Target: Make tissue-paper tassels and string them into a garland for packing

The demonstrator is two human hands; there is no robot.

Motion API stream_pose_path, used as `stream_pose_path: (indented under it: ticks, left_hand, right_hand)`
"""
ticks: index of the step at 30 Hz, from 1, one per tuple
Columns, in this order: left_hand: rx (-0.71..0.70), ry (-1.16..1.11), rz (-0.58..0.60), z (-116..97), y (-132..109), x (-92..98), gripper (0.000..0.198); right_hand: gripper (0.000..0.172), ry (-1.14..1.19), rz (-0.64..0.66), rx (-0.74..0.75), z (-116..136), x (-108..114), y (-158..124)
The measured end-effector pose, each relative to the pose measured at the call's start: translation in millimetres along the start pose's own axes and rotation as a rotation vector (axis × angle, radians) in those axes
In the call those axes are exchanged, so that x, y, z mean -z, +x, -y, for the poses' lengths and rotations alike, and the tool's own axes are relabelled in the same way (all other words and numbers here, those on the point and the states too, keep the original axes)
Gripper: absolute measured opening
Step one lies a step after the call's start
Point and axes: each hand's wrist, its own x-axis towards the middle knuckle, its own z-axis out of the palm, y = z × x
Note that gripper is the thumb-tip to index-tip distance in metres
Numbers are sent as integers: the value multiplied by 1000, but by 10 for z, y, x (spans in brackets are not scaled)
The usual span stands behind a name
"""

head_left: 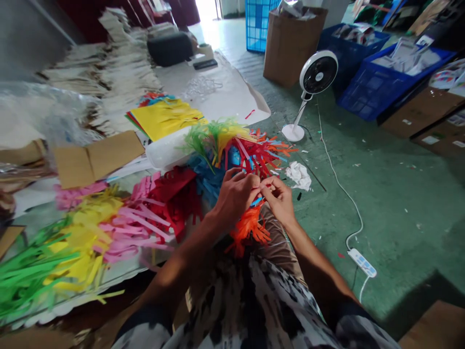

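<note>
Orange fringed paper (pixel 249 231) right there at lower centre, its cut strips hanging loose and ragged, bunched tight at the top, a thin blue paper strip (pixel 257 201) poking out just above!

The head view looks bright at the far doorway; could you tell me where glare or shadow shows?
In the head view, the doorway glares nearly white, a dark shadow lies across the green floor at lower right, and the left hand and right hand look fairly sharp.
</note>
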Motion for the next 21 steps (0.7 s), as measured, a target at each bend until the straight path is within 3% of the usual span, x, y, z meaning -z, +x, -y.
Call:
stream_pose_path:
  ticks: [8, 13, 18, 21]
  left_hand:
    - [15, -57, -7, 37, -17, 9, 17]
    - [-57, 55, -16, 25, -18, 27, 16]
    - [73, -127, -251, -54, 20, 74, 15]
    - [175, -275, -269, -84, 54, 51, 25]
  right_hand:
    - [31, -59, 40, 10, -45, 24, 13]
    - [32, -67, 45, 17, -21, 12, 3]
    - [30, -125, 70, 95, 12, -12, 16]
    - [24, -167, 33, 197, -2, -22, 27]
